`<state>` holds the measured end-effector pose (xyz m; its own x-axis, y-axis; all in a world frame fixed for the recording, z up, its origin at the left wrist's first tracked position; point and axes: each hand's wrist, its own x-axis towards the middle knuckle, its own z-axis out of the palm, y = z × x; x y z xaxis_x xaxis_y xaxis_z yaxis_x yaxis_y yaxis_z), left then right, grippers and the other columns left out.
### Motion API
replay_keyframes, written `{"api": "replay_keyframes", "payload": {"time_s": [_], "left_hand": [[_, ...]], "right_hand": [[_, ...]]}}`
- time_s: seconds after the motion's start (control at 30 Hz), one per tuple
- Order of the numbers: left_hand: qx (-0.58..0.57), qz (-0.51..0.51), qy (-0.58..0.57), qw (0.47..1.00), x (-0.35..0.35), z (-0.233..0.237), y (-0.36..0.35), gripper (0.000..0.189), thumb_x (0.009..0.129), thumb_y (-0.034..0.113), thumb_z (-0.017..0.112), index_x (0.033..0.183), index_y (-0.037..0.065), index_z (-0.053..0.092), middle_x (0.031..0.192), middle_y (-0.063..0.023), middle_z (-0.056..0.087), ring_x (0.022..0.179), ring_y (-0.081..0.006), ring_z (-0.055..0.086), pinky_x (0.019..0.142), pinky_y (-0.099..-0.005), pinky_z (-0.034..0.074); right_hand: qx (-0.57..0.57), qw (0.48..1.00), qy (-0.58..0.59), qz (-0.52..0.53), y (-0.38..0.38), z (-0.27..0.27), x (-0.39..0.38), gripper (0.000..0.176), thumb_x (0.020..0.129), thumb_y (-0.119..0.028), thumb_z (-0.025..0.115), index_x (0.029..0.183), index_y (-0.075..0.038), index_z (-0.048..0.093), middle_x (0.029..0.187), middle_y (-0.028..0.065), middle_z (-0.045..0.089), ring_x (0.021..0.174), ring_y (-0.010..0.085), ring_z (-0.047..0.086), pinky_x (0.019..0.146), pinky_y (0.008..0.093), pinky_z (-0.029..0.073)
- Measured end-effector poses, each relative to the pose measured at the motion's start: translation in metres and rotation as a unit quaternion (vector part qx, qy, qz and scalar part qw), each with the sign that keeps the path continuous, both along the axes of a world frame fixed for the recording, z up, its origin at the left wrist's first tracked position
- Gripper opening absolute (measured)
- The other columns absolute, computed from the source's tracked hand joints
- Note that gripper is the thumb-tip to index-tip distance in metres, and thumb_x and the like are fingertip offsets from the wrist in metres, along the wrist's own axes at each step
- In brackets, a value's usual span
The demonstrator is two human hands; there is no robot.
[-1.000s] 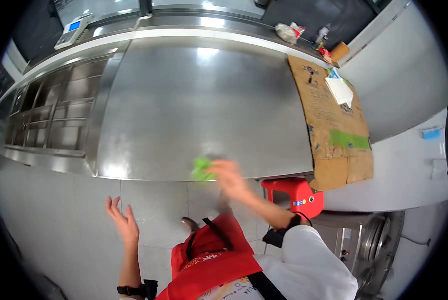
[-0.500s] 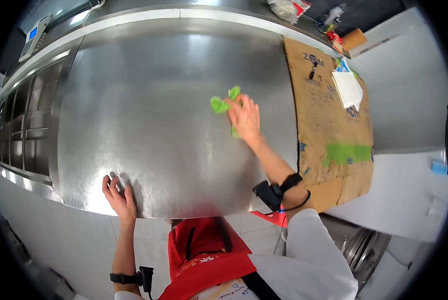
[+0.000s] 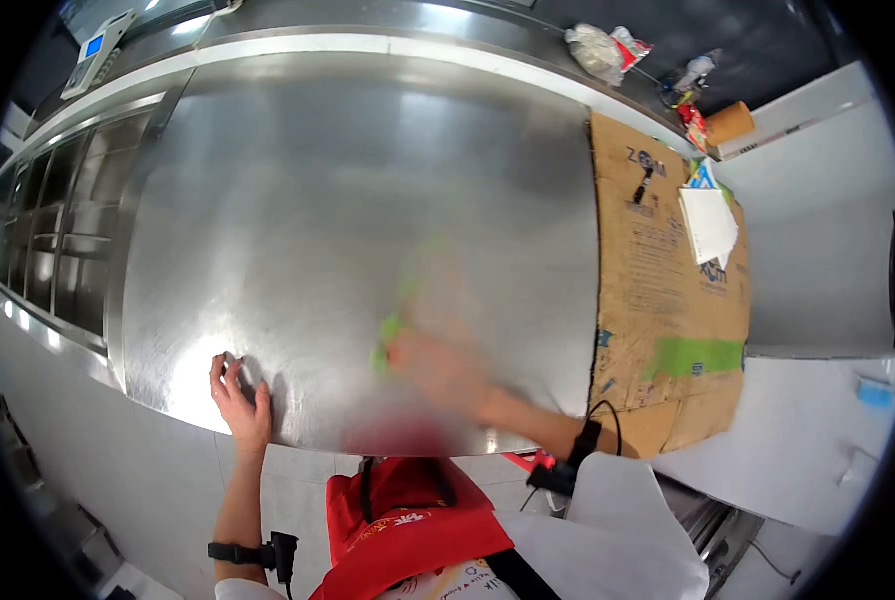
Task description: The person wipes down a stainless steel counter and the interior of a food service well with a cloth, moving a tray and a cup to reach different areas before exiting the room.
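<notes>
A bright green cloth (image 3: 387, 345) lies against the stainless steel counter (image 3: 298, 200), under my right hand (image 3: 433, 370). That hand and the cloth are smeared by motion, so the separate fingers do not show. The hand is low on the counter, near its front edge. My left hand (image 3: 240, 405) rests at the counter's front left, fingers apart and fingertips touching the metal, with nothing in it.
A flattened cardboard sheet (image 3: 658, 290) covers the counter's right end, with white paper (image 3: 709, 225) on it. Steel compartments (image 3: 63, 235) are at the left. A device with a blue screen (image 3: 96, 50) and a plastic bag (image 3: 596, 52) are along the back.
My right hand has swept the green cloth toward me and to the left across the counter. My left hand stays in place. The view has shifted slightly.
</notes>
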<state>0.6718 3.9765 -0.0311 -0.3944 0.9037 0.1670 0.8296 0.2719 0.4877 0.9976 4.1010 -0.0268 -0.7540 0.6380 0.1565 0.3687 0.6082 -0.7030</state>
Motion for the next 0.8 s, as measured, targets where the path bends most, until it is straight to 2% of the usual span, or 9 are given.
{"api": "replay_keyframes", "payload": {"time_s": [0.07, 0.13, 0.2, 0.23, 0.3, 0.43, 0.57, 0.63, 0.8], "left_hand": [[0.007, 0.009, -0.032, 0.999, 0.002, 0.000, 0.001, 0.044, 0.076, 0.009, 0.060, 0.118, 0.003, 0.050, 0.139, -0.0198, 0.034, 0.128, -0.0389, 0.033, 0.103, -0.0466, 0.030], [0.000, -0.002, 0.001, 1.000, -0.003, -0.006, -0.001, 0.044, 0.079, 0.015, 0.059, 0.120, 0.003, 0.049, 0.140, -0.0201, 0.034, 0.129, -0.0390, 0.032, 0.104, -0.0466, 0.029], [-0.003, -0.002, 0.009, 1.000, -0.002, -0.005, 0.000, 0.045, 0.081, 0.021, 0.058, 0.121, 0.003, 0.049, 0.140, -0.0201, 0.034, 0.130, -0.0390, 0.032, 0.104, -0.0468, 0.029], [-0.016, 0.000, 0.017, 1.000, -0.002, -0.005, -0.001, 0.044, 0.082, 0.021, 0.057, 0.122, 0.002, 0.048, 0.140, -0.0200, 0.034, 0.130, -0.0389, 0.032, 0.105, -0.0474, 0.028], [-0.025, 0.004, 0.006, 1.000, -0.002, -0.006, 0.000, 0.044, 0.083, 0.021, 0.056, 0.122, 0.003, 0.048, 0.140, -0.0198, 0.034, 0.130, -0.0388, 0.031, 0.105, -0.0480, 0.027], [-0.016, 0.000, 0.012, 1.000, 0.000, -0.007, 0.000, 0.043, 0.084, 0.021, 0.056, 0.123, 0.004, 0.048, 0.140, -0.0176, 0.035, 0.131, -0.0380, 0.031, 0.105, -0.0477, 0.027], [-0.009, -0.003, 0.016, 1.000, 0.001, -0.007, -0.001, 0.044, 0.084, 0.024, 0.056, 0.123, 0.005, 0.048, 0.139, -0.0171, 0.036, 0.130, -0.0368, 0.032, 0.105, -0.0468, 0.027], [-0.004, -0.017, 0.034, 0.999, -0.003, -0.007, -0.001, 0.044, 0.084, 0.025, 0.057, 0.123, 0.005, 0.048, 0.139, -0.0172, 0.036, 0.130, -0.0367, 0.032, 0.105, -0.0466, 0.027], [-0.005, -0.019, 0.045, 0.999, -0.002, -0.006, -0.002, 0.044, 0.083, 0.019, 0.057, 0.124, 0.005, 0.048, 0.138, -0.0160, 0.036, 0.130, -0.0361, 0.031, 0.105, -0.0467, 0.027]], "right_hand": [[0.117, 0.984, -0.031, 0.131, -0.037, 0.000, 0.023, 0.041, 0.083, -0.009, 0.050, 0.123, -0.005, 0.055, 0.131, 0.0143, 0.051, 0.123, 0.0265, 0.047, 0.104, 0.0402, 0.038], [0.058, 0.980, -0.182, 0.061, -0.002, 0.002, 0.057, 0.040, 0.083, -0.009, 0.051, 0.123, -0.005, 0.055, 0.131, 0.0147, 0.050, 0.123, 0.0270, 0.047, 0.104, 0.0401, 0.037], [0.117, 0.973, -0.137, -0.141, 0.053, -0.043, 0.126, 0.041, 0.081, -0.008, 0.054, 0.123, -0.004, 0.054, 0.133, 0.0159, 0.049, 0.121, 0.0304, 0.047, 0.104, 0.0407, 0.037], [0.052, 0.970, 0.024, -0.234, 0.093, -0.018, 0.146, 0.040, 0.080, -0.004, 0.054, 0.119, -0.003, 0.056, 0.132, 0.0166, 0.050, 0.118, 0.0322, 0.049, 0.101, 0.0418, 0.039], [0.323, 0.889, -0.170, -0.276, 0.163, -0.009, 0.184, 0.034, 0.081, 0.000, 0.052, 0.113, -0.001, 0.061, 0.128, 0.0187, 0.053, 0.111, 0.0332, 0.054, 0.095, 0.0387, 0.044], [0.276, 0.846, -0.162, -0.426, 0.214, -0.027, 0.189, 0.036, 0.079, 0.002, 0.053, 0.115, 0.001, 0.059, 0.124, 0.0185, 0.056, 0.111, 0.0348, 0.054, 0.096, 0.0389, 0.045], [0.230, 0.914, -0.046, -0.333, 0.122, -0.020, 0.149, 0.041, 0.080, 0.004, 0.049, 0.121, 0.005, 0.054, 0.127, 0.0210, 0.053, 0.115, 0.0359, 0.053, 0.097, 0.0409, 0.044], [0.007, 0.944, 0.076, -0.322, 0.018, -0.015, 0.117, 0.050, 0.079, 0.003, 0.047, 0.129, 0.003, 0.048, 0.129, 0.0208, 0.051, 0.120, 0.0367, 0.049, 0.102, 0.0409, 0.040], [0.133, 0.956, -0.136, -0.223, -0.107, -0.003, 0.118, 0.050, 0.077, 0.000, 0.053, 0.127, -0.004, 0.051, 0.133, 0.0150, 0.049, 0.124, 0.0323, 0.047, 0.104, 0.0454, 0.036]]}}
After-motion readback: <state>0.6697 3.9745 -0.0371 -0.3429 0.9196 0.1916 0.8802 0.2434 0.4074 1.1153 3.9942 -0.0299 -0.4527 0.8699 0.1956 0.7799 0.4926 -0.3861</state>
